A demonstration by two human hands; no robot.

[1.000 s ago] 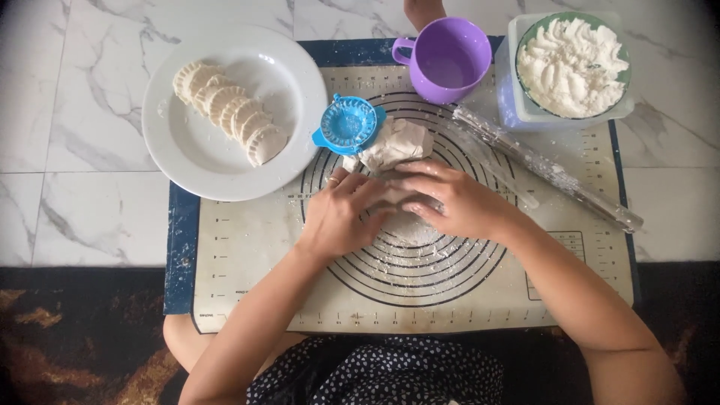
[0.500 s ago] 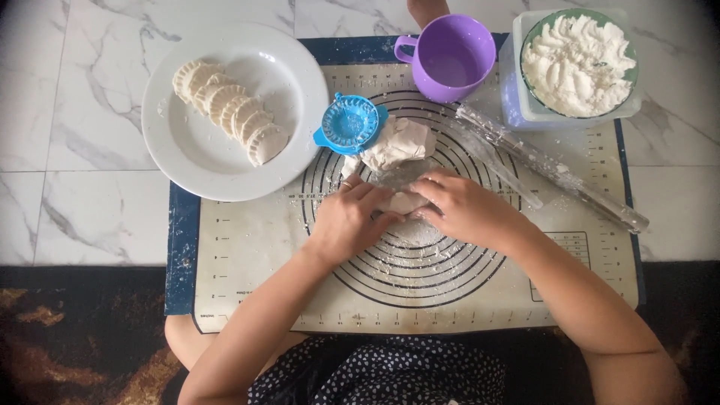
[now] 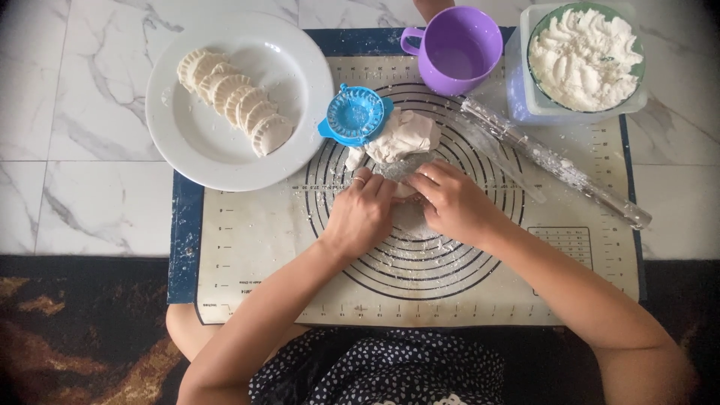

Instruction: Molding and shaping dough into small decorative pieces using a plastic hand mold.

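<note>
Head view: a small piece of dough (image 3: 401,187) is pinched between the curled left hand (image 3: 360,214) and right hand (image 3: 450,202), at the middle of the mat (image 3: 247,232). Shaping seems to be under way. Next, the blue press (image 3: 354,115), just beyond, is probably needed.

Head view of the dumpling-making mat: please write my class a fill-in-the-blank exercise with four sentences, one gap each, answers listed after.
1. The shaped dumplings lie in a row on a white ____.
2. The mug at the mat's top edge is ____ in colour.
3. The blue dumpling press lies directly ____ of the dough lump.
4. The left hand and right hand both rest on the baking ____.

Missing words: plate; purple; left; mat
</note>
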